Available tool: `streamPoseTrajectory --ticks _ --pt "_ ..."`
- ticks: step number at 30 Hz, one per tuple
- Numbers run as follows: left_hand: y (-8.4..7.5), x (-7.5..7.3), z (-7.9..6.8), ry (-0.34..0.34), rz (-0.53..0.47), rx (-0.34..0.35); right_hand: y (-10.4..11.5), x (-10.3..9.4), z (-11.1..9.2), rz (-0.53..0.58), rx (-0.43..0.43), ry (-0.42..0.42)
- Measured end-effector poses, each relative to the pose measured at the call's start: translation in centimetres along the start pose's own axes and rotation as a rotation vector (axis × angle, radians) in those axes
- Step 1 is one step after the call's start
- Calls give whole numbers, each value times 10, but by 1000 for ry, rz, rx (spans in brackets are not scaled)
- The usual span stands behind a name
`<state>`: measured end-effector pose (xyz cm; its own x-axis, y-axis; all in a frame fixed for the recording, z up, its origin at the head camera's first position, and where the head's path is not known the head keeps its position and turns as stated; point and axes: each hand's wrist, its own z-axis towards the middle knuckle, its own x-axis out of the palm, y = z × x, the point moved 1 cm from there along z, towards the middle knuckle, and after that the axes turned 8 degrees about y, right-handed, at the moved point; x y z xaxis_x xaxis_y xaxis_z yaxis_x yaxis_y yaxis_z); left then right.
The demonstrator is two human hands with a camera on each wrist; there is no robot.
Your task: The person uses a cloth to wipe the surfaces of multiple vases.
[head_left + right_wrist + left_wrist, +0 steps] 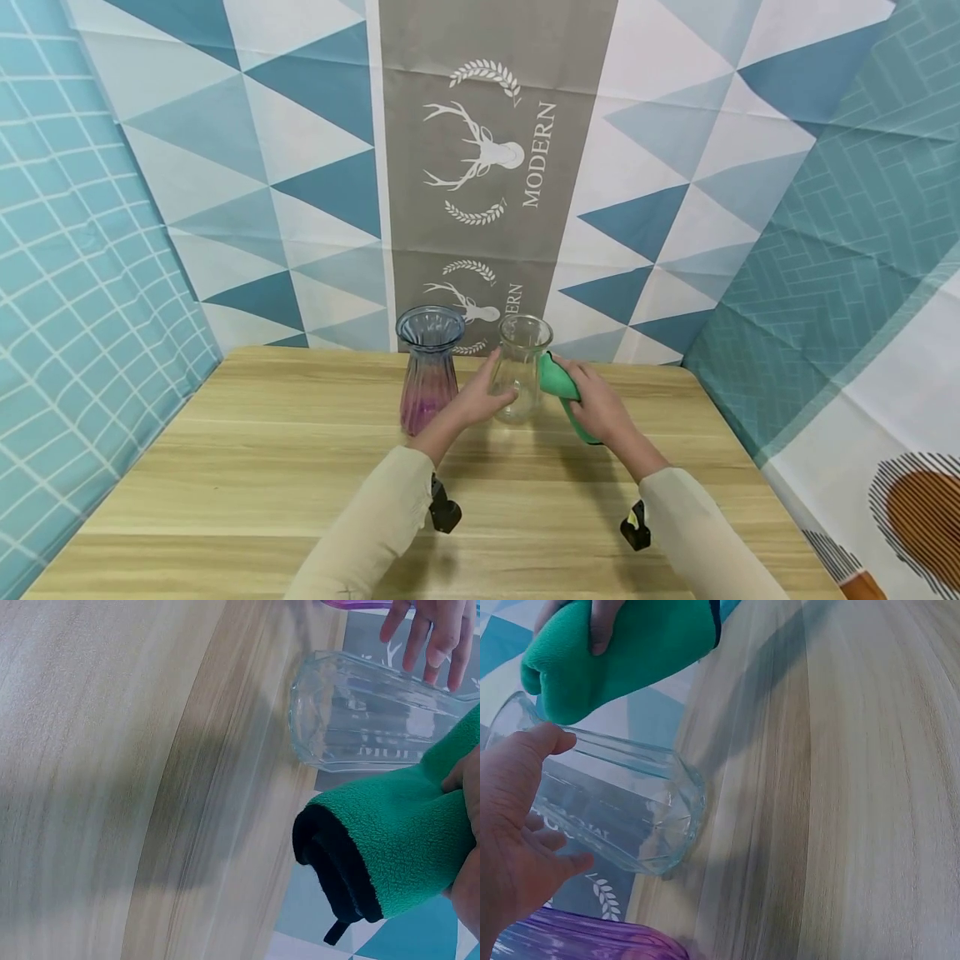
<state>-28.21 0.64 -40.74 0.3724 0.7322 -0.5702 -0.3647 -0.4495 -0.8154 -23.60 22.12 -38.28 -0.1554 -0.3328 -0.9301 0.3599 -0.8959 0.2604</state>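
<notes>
A clear glass vase (517,375) stands upright near the table's back edge. My left hand (476,400) is at its left side, thumb in front of the glass; the right wrist view shows the fingers (442,637) of that hand fairly straight beside it. My right hand (602,406) grips a folded green towel (390,840) with black edging. Part of the towel lies right at the vase's upper right side, and the rest hangs below the hand. Left of the left hand stands a ribbed vase (430,375), blue-grey at its flared rim and purple-pink below.
The wood-grain table (247,467) reaches back to a patterned wall cloth (315,167) close behind both vases. Blue tiled cloth (60,292) hangs at the left, and another patterned cloth (847,242) at the right. A black wrist device (444,507) sits below each sleeve.
</notes>
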Motion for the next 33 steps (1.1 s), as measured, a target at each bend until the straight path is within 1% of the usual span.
streamPoseTrajectory --ticks 3,8,12,16,20,24,28,33 --pt "0 2 2 0 -15 7 1 1 0 -4 8 -22" --pt "0 3 4 3 -52 -20 2 3 1 5 23 -66" --pt "-1 3 6 4 -71 -27 2 6 1 -7 4 -76" --pt "-1 4 8 -6 -87 -6 3 10 1 -10 -24 -66" --pt "-1 4 11 -48 -96 16 2 15 2 -13 -28 -56" --pt "1 5 13 -95 -83 5 0 19 3 -22 -27 -38" --pt "2 6 16 -112 -65 0 0 22 3 -46 -26 -5" --pt "2 7 19 -141 -70 -4 0 27 1 -80 -31 48"
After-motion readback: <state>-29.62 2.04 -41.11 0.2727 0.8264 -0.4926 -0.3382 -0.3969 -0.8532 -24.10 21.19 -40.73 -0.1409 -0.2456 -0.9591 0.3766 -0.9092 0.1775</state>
